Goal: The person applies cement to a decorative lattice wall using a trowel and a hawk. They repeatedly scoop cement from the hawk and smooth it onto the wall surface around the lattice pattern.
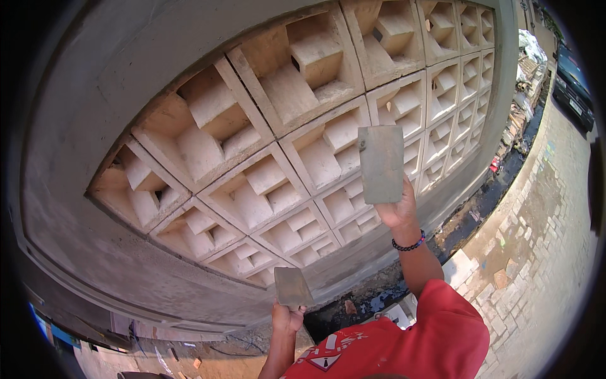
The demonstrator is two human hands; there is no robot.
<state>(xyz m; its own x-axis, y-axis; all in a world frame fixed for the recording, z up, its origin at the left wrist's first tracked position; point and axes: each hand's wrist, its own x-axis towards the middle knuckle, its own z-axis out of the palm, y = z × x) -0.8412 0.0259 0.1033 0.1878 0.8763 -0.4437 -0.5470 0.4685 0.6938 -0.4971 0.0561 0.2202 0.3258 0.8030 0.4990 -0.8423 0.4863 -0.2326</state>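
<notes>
My right hand (401,211) is closed on the lower end of a grey rectangular plate (381,163), smeared and worn on its face. It is raised in front of a wall of pale openwork blocks (319,145); whether it touches them I cannot tell. The fingers behind that plate are hidden. Lower down on the left, my left hand (288,317) grips the bottom edge of a smaller-looking, tilted grey-brown plate (292,285). That one is near the lower edge of the blocks. Any handle on either plate is out of sight.
Smooth grey plaster (95,120) frames the blocks. Below the wall runs a dark wet gutter (470,211), with rubble and sacks (529,60) farther along. Paving bricks (536,252) cover the ground at right, where a dark car (573,88) stands.
</notes>
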